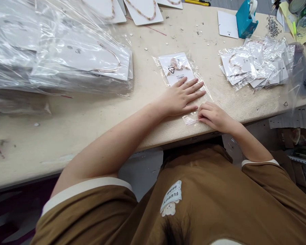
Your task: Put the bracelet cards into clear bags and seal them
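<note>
A clear plastic bag point(201, 75) lies on the table in front of me. Inside it is a white card point(165, 61) with beaded jewellery showing at its upper part. My left hand point(182, 97) rests flat across the lower half of the bag, fingers spread and pointing right. Just to its right, my right hand point(214, 116) has its fingers curled together in a pinch at the bag's near end. What those fingertips hold is partly hidden, but the bag's edge runs into them.
A large plastic-wrapped stack of necklace cards point(79, 61) fills the left. To the right lies a pile of bagged cards point(255, 63). A teal tape dispenser point(244, 22), small metal clasps point(273, 27) and more necklace cards point(145, 12) are at the back.
</note>
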`<action>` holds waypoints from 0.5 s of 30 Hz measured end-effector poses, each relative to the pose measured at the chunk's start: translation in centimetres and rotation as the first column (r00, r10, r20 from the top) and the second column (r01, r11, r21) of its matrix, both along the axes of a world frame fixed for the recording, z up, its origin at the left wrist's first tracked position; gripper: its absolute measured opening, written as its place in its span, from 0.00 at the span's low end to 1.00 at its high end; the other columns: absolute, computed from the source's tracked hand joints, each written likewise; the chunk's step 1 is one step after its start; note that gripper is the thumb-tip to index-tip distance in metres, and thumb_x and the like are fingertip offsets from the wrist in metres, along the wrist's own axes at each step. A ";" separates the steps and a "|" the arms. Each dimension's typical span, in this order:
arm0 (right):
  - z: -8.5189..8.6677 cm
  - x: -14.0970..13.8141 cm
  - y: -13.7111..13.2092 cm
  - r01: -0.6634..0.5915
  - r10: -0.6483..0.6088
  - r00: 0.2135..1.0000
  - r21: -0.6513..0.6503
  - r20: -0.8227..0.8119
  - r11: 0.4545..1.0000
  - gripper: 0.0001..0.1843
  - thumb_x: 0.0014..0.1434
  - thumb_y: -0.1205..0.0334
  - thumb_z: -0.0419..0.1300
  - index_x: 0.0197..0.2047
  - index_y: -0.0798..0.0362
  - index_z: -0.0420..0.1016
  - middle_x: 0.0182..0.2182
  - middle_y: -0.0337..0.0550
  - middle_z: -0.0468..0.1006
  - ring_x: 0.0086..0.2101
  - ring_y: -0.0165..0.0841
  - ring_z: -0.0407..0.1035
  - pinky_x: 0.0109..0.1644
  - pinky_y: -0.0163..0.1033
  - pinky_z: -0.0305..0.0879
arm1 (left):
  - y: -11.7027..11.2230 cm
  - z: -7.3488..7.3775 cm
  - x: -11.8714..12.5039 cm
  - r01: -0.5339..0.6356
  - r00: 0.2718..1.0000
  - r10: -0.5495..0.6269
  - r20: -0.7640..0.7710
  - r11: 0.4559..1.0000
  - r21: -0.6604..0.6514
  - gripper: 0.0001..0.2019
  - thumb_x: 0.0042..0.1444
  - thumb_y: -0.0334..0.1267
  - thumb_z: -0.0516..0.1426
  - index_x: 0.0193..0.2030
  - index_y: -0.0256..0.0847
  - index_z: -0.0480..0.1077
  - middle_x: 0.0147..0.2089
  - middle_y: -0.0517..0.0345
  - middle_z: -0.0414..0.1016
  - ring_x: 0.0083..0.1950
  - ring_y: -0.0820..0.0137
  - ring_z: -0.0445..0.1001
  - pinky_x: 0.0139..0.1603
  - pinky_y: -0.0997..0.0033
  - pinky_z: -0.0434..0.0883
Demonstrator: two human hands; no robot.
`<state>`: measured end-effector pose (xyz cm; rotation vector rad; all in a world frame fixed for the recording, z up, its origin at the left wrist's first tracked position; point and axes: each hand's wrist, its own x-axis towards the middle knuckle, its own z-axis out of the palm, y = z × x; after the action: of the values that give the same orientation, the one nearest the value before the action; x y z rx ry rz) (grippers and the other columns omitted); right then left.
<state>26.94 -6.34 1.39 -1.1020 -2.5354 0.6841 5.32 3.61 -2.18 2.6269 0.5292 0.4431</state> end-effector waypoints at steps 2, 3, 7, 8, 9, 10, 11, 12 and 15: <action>0.2 0.1 -0.1 -0.026 0.026 1.000 0.019 0.003 0.999 0.11 0.71 0.64 0.51 0.36 0.52 0.70 0.37 0.47 0.75 0.40 0.38 0.65 0.47 0.45 0.66 | 0.1 0.0 0.0 0.003 1.000 -0.003 -0.005 1.000 0.006 0.30 0.68 0.53 0.54 0.74 0.49 0.57 0.78 0.52 0.50 0.79 0.51 0.49 0.78 0.41 0.44; 0.4 0.1 -0.2 -0.042 0.041 0.999 0.022 0.006 0.999 0.11 0.71 0.64 0.51 0.36 0.52 0.70 0.37 0.47 0.75 0.39 0.38 0.64 0.47 0.44 0.65 | 0.1 0.0 0.0 0.005 1.000 -0.005 -0.010 1.000 0.014 0.31 0.68 0.53 0.54 0.74 0.49 0.57 0.78 0.52 0.50 0.79 0.51 0.49 0.78 0.41 0.44; 2.1 1.0 -1.5 -0.112 0.115 0.993 -0.082 0.034 0.990 0.12 0.72 0.64 0.50 0.37 0.52 0.70 0.37 0.46 0.75 0.39 0.37 0.64 0.47 0.43 0.63 | 0.1 -0.1 -0.1 0.021 0.999 -0.019 -0.034 0.999 0.048 0.31 0.69 0.55 0.51 0.75 0.49 0.54 0.79 0.53 0.49 0.80 0.53 0.47 0.78 0.42 0.43; 2.8 1.6 -2.2 -0.124 0.132 0.990 -0.153 0.043 0.980 0.12 0.72 0.64 0.50 0.37 0.52 0.70 0.36 0.46 0.75 0.39 0.36 0.64 0.47 0.43 0.63 | 0.1 -0.1 -0.1 0.025 0.999 -0.023 -0.045 0.998 0.054 0.31 0.70 0.55 0.50 0.76 0.49 0.53 0.79 0.53 0.48 0.80 0.53 0.46 0.78 0.42 0.43; 3.5 2.4 -3.0 -0.134 0.152 0.987 -0.249 0.053 0.959 0.12 0.72 0.63 0.50 0.37 0.52 0.71 0.36 0.46 0.74 0.39 0.36 0.64 0.47 0.42 0.62 | 0.0 0.0 -0.1 0.029 0.998 -0.025 -0.058 0.998 0.058 0.31 0.70 0.55 0.48 0.76 0.49 0.52 0.79 0.53 0.47 0.80 0.54 0.45 0.78 0.42 0.42; 4.1 3.5 -4.0 -0.142 0.176 0.983 -0.369 0.060 0.919 0.13 0.72 0.62 0.50 0.36 0.53 0.71 0.36 0.45 0.74 0.38 0.36 0.65 0.46 0.42 0.62 | 0.0 0.1 -0.1 0.031 0.997 -0.027 -0.074 0.998 0.060 0.31 0.71 0.55 0.47 0.76 0.48 0.51 0.80 0.53 0.46 0.80 0.54 0.44 0.78 0.42 0.41; 4.6 4.8 -5.1 -0.141 0.198 0.978 -0.501 0.062 0.854 0.14 0.72 0.61 0.50 0.36 0.53 0.72 0.35 0.45 0.74 0.38 0.35 0.65 0.46 0.41 0.62 | -0.1 0.2 -0.1 0.032 0.995 -0.026 -0.093 0.998 0.061 0.31 0.72 0.55 0.46 0.77 0.47 0.51 0.80 0.52 0.45 0.80 0.54 0.43 0.78 0.42 0.41; 4.8 6.4 -6.3 -0.127 0.213 0.975 -0.633 0.061 0.764 0.14 0.72 0.59 0.51 0.35 0.53 0.72 0.34 0.44 0.74 0.38 0.34 0.66 0.45 0.40 0.62 | -0.1 0.4 -0.1 0.033 0.993 -0.027 -0.111 0.998 0.060 0.31 0.72 0.55 0.45 0.77 0.46 0.50 0.80 0.52 0.44 0.81 0.54 0.42 0.78 0.42 0.40; 3.2 11.7 -10.1 0.050 0.066 0.993 -0.872 0.094 0.487 0.16 0.68 0.51 0.56 0.35 0.53 0.74 0.35 0.45 0.75 0.37 0.34 0.68 0.44 0.40 0.64 | -0.1 0.9 -0.2 0.034 0.991 -0.023 -0.133 0.997 0.076 0.33 0.71 0.57 0.45 0.77 0.46 0.47 0.81 0.51 0.40 0.81 0.54 0.40 0.78 0.42 0.40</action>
<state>38.67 -16.46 4.59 -1.4055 -2.2057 2.1430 5.17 3.54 -1.29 2.7496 0.5250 0.2879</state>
